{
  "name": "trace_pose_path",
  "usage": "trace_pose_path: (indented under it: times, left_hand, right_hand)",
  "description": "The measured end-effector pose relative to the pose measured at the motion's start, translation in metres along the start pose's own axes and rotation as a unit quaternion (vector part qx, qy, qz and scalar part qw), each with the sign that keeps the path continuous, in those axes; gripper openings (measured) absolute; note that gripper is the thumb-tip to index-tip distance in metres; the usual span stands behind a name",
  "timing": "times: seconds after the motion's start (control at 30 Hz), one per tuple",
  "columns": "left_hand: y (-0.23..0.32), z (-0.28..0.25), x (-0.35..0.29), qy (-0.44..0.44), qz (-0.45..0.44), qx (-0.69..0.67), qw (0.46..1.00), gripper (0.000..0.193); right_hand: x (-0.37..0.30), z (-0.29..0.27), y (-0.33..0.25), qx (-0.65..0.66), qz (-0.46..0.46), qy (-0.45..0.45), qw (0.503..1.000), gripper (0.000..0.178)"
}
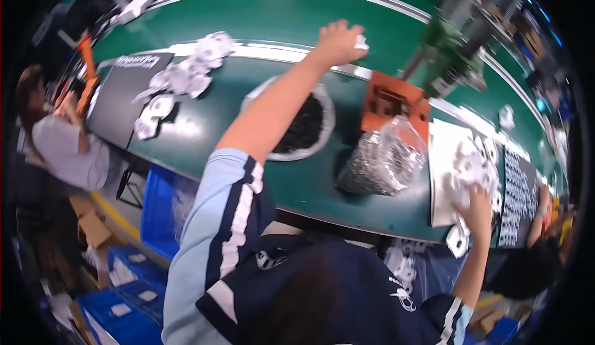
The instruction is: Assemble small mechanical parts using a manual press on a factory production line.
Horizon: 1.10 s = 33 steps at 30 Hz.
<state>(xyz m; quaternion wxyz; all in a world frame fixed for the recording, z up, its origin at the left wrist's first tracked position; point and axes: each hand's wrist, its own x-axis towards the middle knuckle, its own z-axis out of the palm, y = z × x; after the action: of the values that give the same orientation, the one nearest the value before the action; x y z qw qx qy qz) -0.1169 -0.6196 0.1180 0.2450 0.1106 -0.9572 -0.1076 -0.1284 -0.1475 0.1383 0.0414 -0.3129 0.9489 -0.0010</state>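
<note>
My left hand is stretched out over the far edge of the green bench, its fingers closed round a small white plastic part, mostly hidden. Beneath that forearm sits a round, white-lined container of small black pieces. My right hand touches a pile of white plastic parts at the right; its fingertips blur into the pile. Close below that hand, a white part with a round hole lies at the bench's near edge. Between my hands stands a clear plastic bag of small metal pieces.
Behind the bag is an orange fixture under a green press. More white parts lie at the left. A green conveyor runs along the back. Blue bins stand below left. Another person works at far left.
</note>
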Motion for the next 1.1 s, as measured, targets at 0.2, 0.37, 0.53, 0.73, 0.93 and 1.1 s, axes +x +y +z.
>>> trace_pose_path:
  times: [0.2, 0.37, 0.53, 0.73, 0.93, 1.1]
  left_hand:
    - [-0.066, -0.085, -0.109, 0.053, -0.078, -0.143, 0.985, 0.047]
    - [-0.252, -0.16, -0.242, 0.154, -0.496, 0.216, 0.827, 0.059]
    - [-0.299, -0.164, -0.29, 0.03, -0.632, 0.124, 0.764, 0.067]
    - [-0.308, -0.138, -0.298, 0.314, -0.469, -0.037, 0.824, 0.069]
    - [-0.064, -0.122, -0.232, 0.28, -0.244, -0.388, 0.843, 0.042]
    - [0.111, -0.1, -0.193, 0.144, -0.151, -0.629, 0.749, 0.035]
  right_hand:
    - [-0.012, 0.042, 0.015, 0.063, 0.027, 0.133, 0.989, 0.049]
    - [-0.01, 0.037, 0.028, 0.109, 0.018, 0.162, 0.981, 0.035]
    - [0.0, 0.012, 0.03, 0.086, -0.007, 0.346, 0.934, 0.02]
    - [0.011, -0.015, -0.062, 0.607, 0.0, 0.376, 0.7, 0.031]
    - [0.027, -0.027, -0.206, 0.711, -0.193, 0.121, 0.665, 0.044]
    - [0.034, -0.032, -0.244, 0.576, -0.218, 0.219, 0.757, 0.034]
